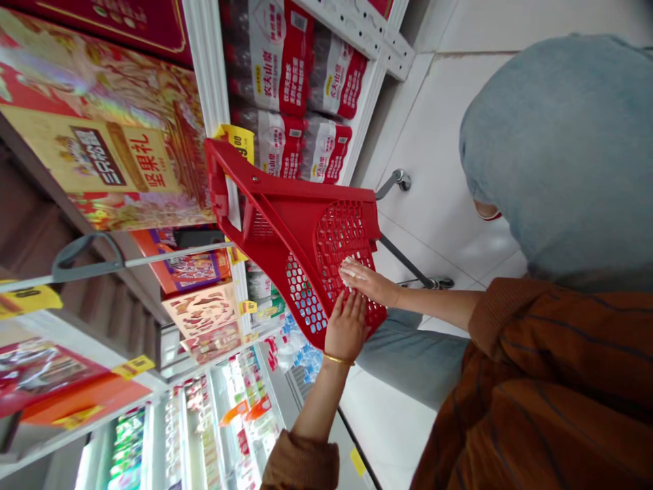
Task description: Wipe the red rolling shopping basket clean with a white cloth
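Note:
A red plastic shopping basket (286, 224) with mesh walls is tilted in front of the shelves. Its grey pull handle (86, 255) sticks out toward the shelf, and a metal wheel leg (400, 180) points at the floor. My right hand (368, 280) lies flat on the basket's mesh wall, fingers stretched out. My left hand (347, 328), with a gold bracelet at the wrist, presses against the basket's lower edge just beside the right hand, fingers together on the rim. Both sleeves are brown with stripes.
Shop shelves (209, 75) hold red gift boxes (102, 156), shrink-wrapped bottle packs (286, 61) and yellow price tags (239, 139). More packaged goods (204, 320) run along the aisle. The floor is white tile (433, 156). My jeans-clad knee (556, 150) is beside the basket.

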`<action>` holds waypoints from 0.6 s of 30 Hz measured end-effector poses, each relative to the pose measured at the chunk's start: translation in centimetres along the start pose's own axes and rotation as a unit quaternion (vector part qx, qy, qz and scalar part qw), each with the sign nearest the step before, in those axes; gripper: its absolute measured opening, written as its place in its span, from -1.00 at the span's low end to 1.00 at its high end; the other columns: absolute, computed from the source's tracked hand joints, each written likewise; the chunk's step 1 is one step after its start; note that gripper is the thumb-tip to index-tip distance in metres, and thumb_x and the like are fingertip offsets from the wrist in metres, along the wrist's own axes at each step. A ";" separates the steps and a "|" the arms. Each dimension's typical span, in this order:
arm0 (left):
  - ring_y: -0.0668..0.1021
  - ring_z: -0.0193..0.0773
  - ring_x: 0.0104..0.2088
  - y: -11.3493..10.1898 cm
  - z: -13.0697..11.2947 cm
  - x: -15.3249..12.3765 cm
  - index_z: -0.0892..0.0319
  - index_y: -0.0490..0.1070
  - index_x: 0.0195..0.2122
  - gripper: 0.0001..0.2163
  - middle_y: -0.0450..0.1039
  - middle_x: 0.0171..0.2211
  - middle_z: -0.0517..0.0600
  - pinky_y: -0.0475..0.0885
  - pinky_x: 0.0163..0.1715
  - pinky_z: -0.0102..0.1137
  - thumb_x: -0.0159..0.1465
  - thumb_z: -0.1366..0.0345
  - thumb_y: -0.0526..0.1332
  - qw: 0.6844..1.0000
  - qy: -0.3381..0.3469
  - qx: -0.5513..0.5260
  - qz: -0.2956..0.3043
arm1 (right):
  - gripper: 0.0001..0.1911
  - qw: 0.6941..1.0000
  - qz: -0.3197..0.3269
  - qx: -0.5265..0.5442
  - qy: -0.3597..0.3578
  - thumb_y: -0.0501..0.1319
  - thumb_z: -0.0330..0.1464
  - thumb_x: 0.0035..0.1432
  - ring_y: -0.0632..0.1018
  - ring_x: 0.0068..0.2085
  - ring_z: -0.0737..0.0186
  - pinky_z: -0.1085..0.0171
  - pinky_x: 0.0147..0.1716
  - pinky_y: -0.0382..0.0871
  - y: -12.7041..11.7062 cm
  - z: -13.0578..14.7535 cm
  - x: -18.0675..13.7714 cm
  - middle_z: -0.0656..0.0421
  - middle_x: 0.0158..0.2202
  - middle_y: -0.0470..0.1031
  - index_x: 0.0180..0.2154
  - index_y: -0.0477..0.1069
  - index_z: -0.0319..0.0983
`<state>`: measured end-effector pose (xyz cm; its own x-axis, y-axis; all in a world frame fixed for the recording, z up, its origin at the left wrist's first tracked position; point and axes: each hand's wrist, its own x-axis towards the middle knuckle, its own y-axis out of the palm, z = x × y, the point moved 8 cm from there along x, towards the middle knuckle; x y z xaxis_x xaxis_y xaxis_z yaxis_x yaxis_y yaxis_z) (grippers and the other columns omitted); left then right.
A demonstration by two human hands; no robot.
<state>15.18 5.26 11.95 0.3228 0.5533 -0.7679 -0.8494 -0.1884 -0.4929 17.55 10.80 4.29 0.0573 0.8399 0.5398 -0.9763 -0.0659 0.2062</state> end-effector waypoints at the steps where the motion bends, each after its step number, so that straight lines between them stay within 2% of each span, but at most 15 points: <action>1: 0.22 -0.12 0.29 -0.1 -0.1 -0.1 0.30 0.22 0.22 -0.50 0.21 0.26 0.11 0.05 0.32 -0.13 0.33 0.13 0.05 1.000 0.001 0.002 0.003 | -0.54 1.000 0.015 -0.007 -0.003 -0.07 -0.41 0.37 -0.10 0.39 0.20 -0.02 0.31 0.01 0.1 -0.3 -0.4 0.03 0.31 0.12 0.27 0.10 -0.15; 4: 0.21 -0.12 0.30 -0.1 -0.1 -0.2 0.29 0.22 0.23 -0.50 0.16 0.28 0.11 0.07 0.31 -0.11 0.33 0.14 0.05 1.000 0.001 0.004 0.007 | -0.54 0.999 0.043 -0.020 0.001 -0.11 -0.44 0.38 -0.14 0.39 0.21 -0.02 0.31 0.02 0.1 -1.5 -1.5 0.03 0.31 0.13 0.27 0.08 -0.17; 7: 0.22 -0.11 0.29 -0.1 -0.1 -0.2 0.28 0.22 0.22 -0.51 0.15 0.28 0.11 0.09 0.30 -0.11 0.32 0.14 0.06 1.000 0.000 -0.001 0.007 | -0.54 0.998 0.043 -0.029 0.020 -0.12 -0.44 0.38 -0.14 0.39 0.20 -0.04 0.31 0.02 0.2 -2.8 -2.5 0.03 0.31 0.13 0.27 0.08 -0.17; 13: 0.21 -0.09 0.29 0.0 -0.2 -0.1 0.30 0.25 0.20 -0.51 0.17 0.27 0.12 0.10 0.30 -0.11 0.32 0.14 0.07 1.000 0.005 -0.002 0.007 | -0.56 0.997 0.006 -0.029 0.076 -0.14 -0.37 0.39 -0.05 0.38 0.20 -0.03 0.31 0.04 -0.1 -5.1 -4.3 0.06 0.31 0.14 0.25 0.13 -0.15; 18: 0.22 -0.07 0.29 -0.1 -0.3 0.0 0.29 0.25 0.21 -0.51 0.18 0.26 0.14 0.06 0.31 -0.09 0.32 0.13 0.08 1.000 -0.001 0.004 -0.002 | -0.55 0.991 -0.035 -0.011 0.126 -0.09 -0.34 0.37 0.08 0.35 0.18 -0.01 0.28 0.12 -1.5 -5.2 -4.3 0.11 0.30 0.14 0.26 0.10 -0.09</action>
<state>15.37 5.05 11.83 0.3247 0.5560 -0.7652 -0.8515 -0.1804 -0.4924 17.68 10.07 -2.62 0.0740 0.9503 0.3025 -0.9764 0.0073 0.2159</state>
